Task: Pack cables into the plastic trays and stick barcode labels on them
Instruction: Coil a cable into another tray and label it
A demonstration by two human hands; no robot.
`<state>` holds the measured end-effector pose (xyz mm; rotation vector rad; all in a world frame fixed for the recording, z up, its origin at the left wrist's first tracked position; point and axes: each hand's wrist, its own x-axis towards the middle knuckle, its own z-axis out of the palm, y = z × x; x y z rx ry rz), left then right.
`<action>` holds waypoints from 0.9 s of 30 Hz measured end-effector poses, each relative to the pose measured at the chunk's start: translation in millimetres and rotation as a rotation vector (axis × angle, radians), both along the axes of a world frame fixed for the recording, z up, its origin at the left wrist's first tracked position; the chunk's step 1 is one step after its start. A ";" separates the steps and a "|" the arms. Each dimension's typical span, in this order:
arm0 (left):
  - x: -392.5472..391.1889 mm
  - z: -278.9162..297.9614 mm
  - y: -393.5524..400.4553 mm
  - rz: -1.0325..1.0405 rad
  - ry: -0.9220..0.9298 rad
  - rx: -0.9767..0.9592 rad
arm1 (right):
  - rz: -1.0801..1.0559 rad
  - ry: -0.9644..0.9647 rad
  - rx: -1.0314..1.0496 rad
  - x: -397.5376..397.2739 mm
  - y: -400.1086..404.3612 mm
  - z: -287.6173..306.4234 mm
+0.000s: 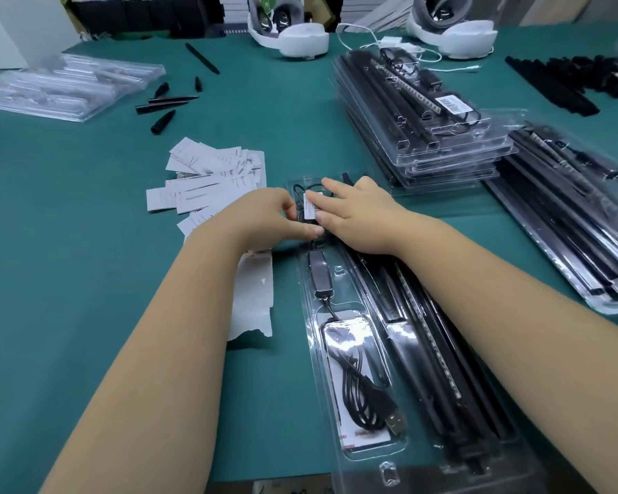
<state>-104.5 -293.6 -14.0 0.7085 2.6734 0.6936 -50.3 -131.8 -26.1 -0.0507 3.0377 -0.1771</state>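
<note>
A clear plastic tray (pixel 311 308) lies in front of me on the green table, holding a coiled black USB cable (pixel 364 393), an inline controller (pixel 320 274) and long black light bars (pixel 429 347). At the tray's far end a white barcode label (pixel 310 207) lies on the plastic. My right hand (pixel 364 215) rests flat there, its fingers straight and pressing on the label. My left hand (pixel 275 215) curls around the tray's far left edge, thumb and fingers pinching it beside the label.
Packed, labelled trays are stacked at the right (pixel 439 137) and far right (pixel 578 222). Empty clear trays (pixel 61 87) lie at the back left. Loose white leaflets (pixel 207 176), label backing paper (pixel 254 301), black end caps (pixel 163 121) and two white headsets (pixel 293 33) lie around.
</note>
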 end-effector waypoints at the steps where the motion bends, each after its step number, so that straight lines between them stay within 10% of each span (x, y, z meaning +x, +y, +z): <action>1: -0.5 0.1 -0.1 -0.003 0.000 -0.001 | 0.013 -0.012 0.010 4.2 0.7 1.5; 11: -4.0 -1.6 0.3 -0.003 -0.034 0.025 | 0.139 -0.100 -0.427 77.9 23.2 16.2; 16: -0.4 -1.4 0.0 0.022 -0.009 -0.034 | -0.216 0.199 -0.696 90.0 36.1 23.4; 21: 1.6 -5.7 -0.3 0.172 0.115 -0.231 | -0.492 0.257 -0.473 84.4 38.1 13.7; 27: 2.8 -10.3 5.5 0.170 0.141 -0.308 | -0.591 0.123 -1.091 78.1 30.9 9.4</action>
